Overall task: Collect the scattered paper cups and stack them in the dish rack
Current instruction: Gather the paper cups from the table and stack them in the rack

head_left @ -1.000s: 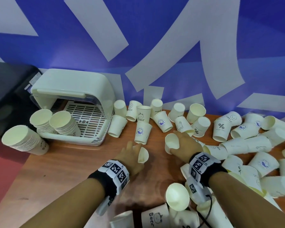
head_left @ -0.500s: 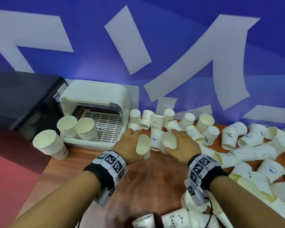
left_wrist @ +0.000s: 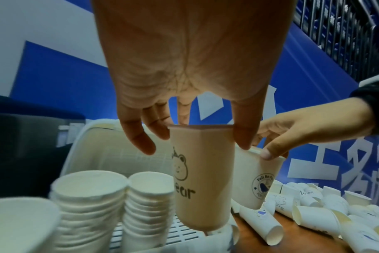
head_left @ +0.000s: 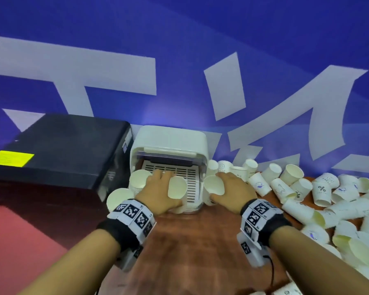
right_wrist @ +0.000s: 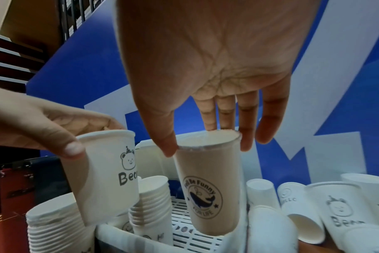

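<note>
My left hand pinches a white "Bear" paper cup by its rim and holds it upright over the slatted floor of the white dish rack. My right hand pinches a whale-printed cup by its rim the same way, just above the rack's front right corner. Two stacks of nested cups stand at the rack's front left, below and left of the Bear cup. Both held cups hang free, with nothing nested in them.
A third stack of cups stands outside the rack on its left, by a black box. Several loose cups lie and stand across the right side of the brown table. A blue and white wall runs behind.
Both hands have lifted their cups off the table and carried them left and forward to the rack. The head view has turned left with them.
</note>
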